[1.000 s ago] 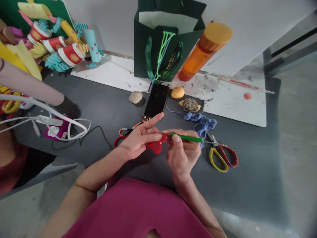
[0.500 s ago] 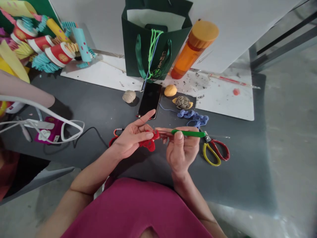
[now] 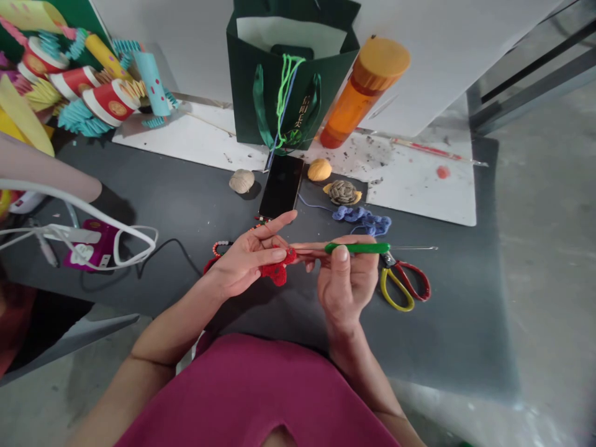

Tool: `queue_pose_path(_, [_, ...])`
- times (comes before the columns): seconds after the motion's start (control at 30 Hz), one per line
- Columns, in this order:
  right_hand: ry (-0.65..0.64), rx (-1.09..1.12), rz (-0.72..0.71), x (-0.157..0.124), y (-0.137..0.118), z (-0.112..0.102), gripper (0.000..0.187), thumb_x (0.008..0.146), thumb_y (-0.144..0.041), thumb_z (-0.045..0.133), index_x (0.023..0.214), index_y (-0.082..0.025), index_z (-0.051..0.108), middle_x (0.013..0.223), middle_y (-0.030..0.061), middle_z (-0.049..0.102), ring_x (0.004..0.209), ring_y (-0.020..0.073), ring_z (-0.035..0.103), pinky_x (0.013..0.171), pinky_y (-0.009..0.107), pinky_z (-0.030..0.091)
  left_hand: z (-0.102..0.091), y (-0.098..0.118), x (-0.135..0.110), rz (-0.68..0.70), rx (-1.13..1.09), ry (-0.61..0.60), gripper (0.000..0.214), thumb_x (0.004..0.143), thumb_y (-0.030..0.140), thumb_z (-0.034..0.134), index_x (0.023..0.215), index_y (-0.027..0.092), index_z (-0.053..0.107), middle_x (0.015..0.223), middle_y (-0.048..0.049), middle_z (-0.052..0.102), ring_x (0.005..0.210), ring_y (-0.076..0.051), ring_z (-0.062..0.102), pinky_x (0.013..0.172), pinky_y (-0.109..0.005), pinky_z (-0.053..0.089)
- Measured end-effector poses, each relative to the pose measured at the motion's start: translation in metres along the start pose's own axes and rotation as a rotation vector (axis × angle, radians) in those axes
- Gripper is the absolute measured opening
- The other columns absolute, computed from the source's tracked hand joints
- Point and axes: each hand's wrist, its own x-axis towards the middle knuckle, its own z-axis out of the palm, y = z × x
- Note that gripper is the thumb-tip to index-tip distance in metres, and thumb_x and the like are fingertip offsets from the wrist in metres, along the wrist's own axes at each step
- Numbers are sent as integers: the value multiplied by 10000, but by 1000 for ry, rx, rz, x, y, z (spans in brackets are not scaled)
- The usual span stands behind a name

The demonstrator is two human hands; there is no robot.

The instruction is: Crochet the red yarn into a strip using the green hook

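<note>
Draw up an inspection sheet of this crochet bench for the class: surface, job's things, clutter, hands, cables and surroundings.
Surface: dark grey tabletop, speckled white board along its far side.
Job's things: red crochet piece, green-handled crochet hook.
Clutter: blue yarn, scissors, black phone, orange bottle, green paper bag, paper crafts.
Hands: left hand holds the crochet piece; right hand holds the hook.
Cables: white cable and black cable, both left of the hands.
Surroundings: grey floor beyond the tabletop.

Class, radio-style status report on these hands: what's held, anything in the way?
Left hand: red crochet piece pinched. Right hand: green crochet hook. Scissors right of right hand, not touching.
</note>
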Motion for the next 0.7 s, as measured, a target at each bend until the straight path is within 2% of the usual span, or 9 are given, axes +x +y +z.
queue_pose_path(0.2, [-66,81,121,5,-3,5,213,1036,-513,597,976,-313,556,617,-51,695,693,243,818,638,379,658,1,0,-1,-6,33,-23,581,689,219,989,1245,234,819,766,25,743,711,-90,689,706,-194,540])
queue_pose_path(0.3, [-83,150,167,1,-3,15,217,993,-499,683,965,-307,584,676,-56,750,678,210,803,678,366,671,3,-3,-2,82,104,6,622,702,224,982,1295,280,800,795,29,742,760,-117,721,742,-225,573])
queue_pose_path(0.4, [-4,144,139,-4,-3,22,240,935,-486,762,932,-292,621,766,-42,796,647,181,786,603,313,649,4,-5,-3,183,167,51,618,727,199,964,1308,321,793,841,41,734,760,-93,708,757,-213,581])
queue_pose_path(0.47, [21,141,99,-5,-3,23,215,937,-465,766,925,-289,643,753,-50,793,589,162,761,547,282,623,4,-6,-4,226,189,60,621,736,201,956,1319,332,787,867,45,725,736,-82,693,744,-215,585])
queue_pose_path(0.57, [-28,88,20,-3,-4,19,81,997,-371,702,983,-297,675,810,-36,833,596,163,771,559,294,634,4,-8,-3,260,215,92,629,759,236,944,1354,334,764,868,50,712,717,-79,672,710,-217,576])
queue_pose_path(0.63, [-86,-35,-124,-2,-6,17,37,991,-277,706,1022,-298,707,923,-1,871,719,192,822,630,337,668,5,-9,-3,282,233,119,666,773,261,939,1402,325,730,848,51,718,700,-75,651,692,-210,562])
queue_pose_path(0.7, [-115,-188,-321,-2,-7,16,134,945,-203,753,1032,-305,744,1022,21,882,828,218,844,684,377,684,5,-11,-2,300,230,130,711,760,264,951,1429,304,710,812,56,720,669,-65,624,674,-197,542])
